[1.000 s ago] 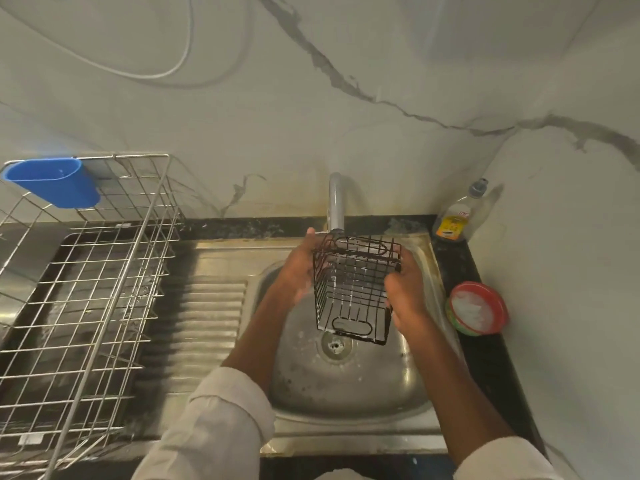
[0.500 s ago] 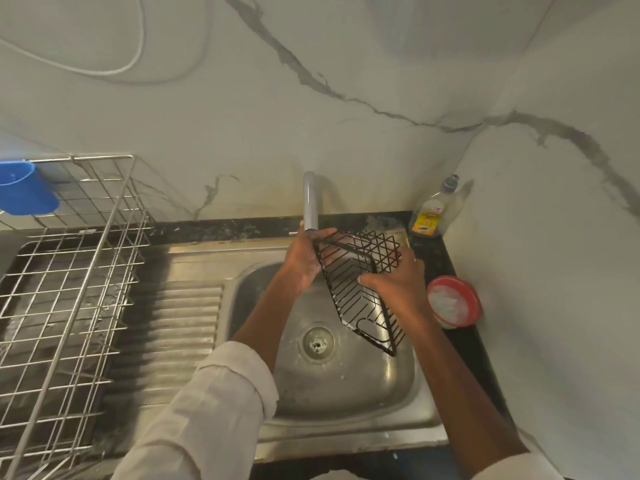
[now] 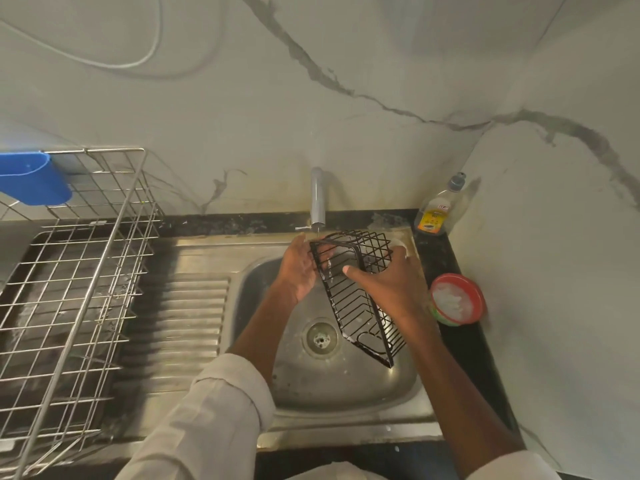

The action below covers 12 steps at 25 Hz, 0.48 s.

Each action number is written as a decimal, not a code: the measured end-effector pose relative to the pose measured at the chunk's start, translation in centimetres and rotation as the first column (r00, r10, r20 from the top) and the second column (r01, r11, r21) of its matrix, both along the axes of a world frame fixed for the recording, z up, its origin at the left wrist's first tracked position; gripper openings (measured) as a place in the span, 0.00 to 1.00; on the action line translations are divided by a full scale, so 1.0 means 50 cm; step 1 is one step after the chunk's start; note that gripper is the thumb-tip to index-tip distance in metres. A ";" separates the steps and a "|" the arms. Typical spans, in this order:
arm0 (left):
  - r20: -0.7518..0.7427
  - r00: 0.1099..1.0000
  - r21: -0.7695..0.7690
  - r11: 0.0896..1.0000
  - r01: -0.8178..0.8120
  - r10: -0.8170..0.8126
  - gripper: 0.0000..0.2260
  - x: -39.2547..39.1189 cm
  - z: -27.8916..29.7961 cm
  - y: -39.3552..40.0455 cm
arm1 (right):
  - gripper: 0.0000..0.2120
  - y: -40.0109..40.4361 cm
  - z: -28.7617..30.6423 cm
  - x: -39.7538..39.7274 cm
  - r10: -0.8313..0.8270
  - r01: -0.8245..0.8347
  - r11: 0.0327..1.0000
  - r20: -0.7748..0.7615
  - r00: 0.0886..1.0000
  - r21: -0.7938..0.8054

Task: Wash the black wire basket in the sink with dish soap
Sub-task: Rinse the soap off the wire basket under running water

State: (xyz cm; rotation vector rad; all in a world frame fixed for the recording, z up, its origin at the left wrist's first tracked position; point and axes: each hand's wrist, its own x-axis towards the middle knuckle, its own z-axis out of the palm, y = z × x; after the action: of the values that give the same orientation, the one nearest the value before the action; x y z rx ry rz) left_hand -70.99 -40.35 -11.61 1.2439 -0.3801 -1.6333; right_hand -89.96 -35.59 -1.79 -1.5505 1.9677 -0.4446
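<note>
- Black wire basket: held tilted over the bowl of the sink, upper end just below the tap spout, lower end hanging clear above the bowl near the drain; it does not rest on the steel
- Water: a thin stream falls from the spout onto the upper left part of the basket, beside the left fingers
- Left hand: placed against the upper left edge of the basket, palm turned to the wires, fingers reaching behind the frame; fingers only slightly bent; whether they close round a wire cannot be told
- Right hand: laid over the right side of the basket, thumb stretched across the front wires, fingers curled round the far side; it grips the basket
- White suds or a pale scrubber show at the right fingertips; too blurred to tell which
- Dish soap bottle: upright on the dark counter in the back right corner, well apart from both hands
- Red-rimmed bowl with white contents: on the counter just right of the sink, near the right wrist
- Steel dish rack: on the drainboard at left, with a blue holder hung on its rear rim
- Both sleeves light-coloured, pushed up the forearms
</note>
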 end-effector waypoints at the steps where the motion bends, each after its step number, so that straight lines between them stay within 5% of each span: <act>1: 0.004 1.000 -0.006 1.000 -0.011 0.011 0.27 0.005 0.009 -0.006 | 0.52 0.002 0.002 0.004 -0.008 0.008 1.000 -0.002 1.000 -0.008; 12: 0.046 0.996 0.091 0.993 -0.081 0.077 0.18 -0.010 0.044 -0.046 | 0.52 0.013 0.011 0.009 -0.053 0.060 0.992 0.062 0.997 -0.109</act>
State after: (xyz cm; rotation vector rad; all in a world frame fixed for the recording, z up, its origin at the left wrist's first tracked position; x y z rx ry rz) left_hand -71.50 -42.67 -9.41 1.3485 -0.2803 -1.5738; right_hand -89.52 -34.95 -1.23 -1.5333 1.9748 -0.6258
